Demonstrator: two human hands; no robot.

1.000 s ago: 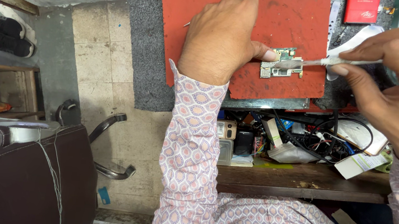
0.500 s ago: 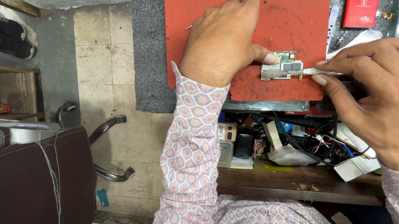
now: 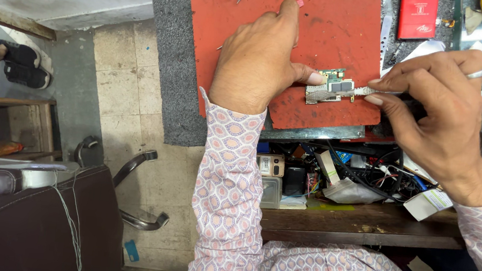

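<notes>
Lying on the red mat (image 3: 332,25), the small circuit board (image 3: 332,88) is pinned by the left hand (image 3: 258,65) thumb, while thin tweezers (image 3: 373,92) are pinched closed-fingered in the right hand (image 3: 437,115).

A single head-worn camera looks steeply down from close above the person's own arms, facing the near edge of the red mat (image 3: 333,19) on the workbench, with floor and a chair (image 3: 31,220) at left.
</notes>
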